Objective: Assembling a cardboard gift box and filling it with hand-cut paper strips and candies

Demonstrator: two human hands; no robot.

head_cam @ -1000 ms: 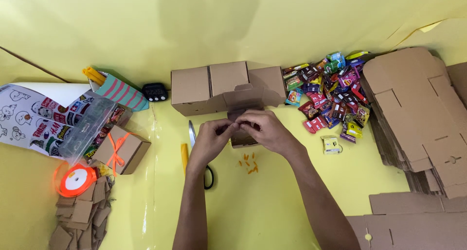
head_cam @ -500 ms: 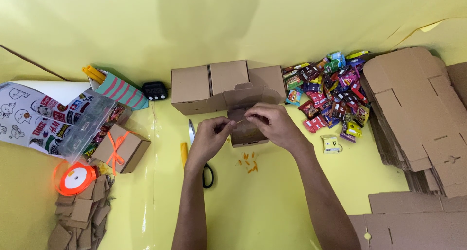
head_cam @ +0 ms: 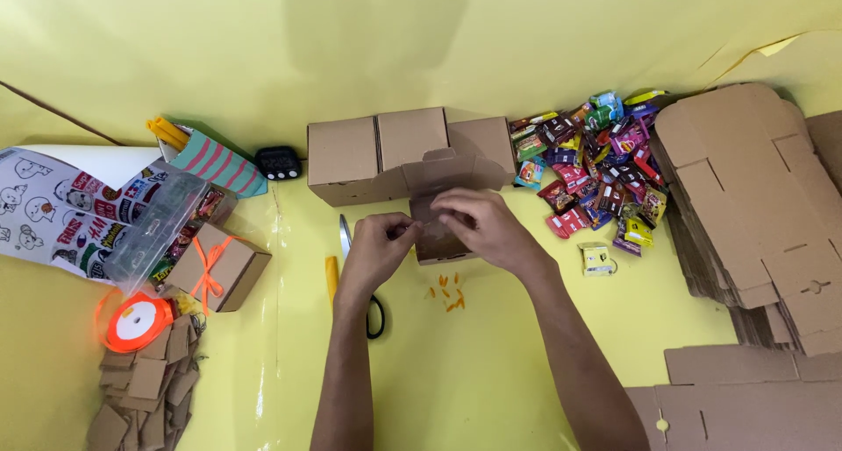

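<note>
Small cardboard box [head_cam: 438,232] between both grips

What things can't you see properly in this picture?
- Small cardboard box, head view: both hands cover its front, so what is inside is hidden.
- Left hand and right hand: the fingertips overlap, so the grip is unclear.
- Scissors: the left forearm covers their middle.
- Flat cardboard sheet: cut off by the bottom edge.
- Candy wrappers: print too small to tell.
</note>
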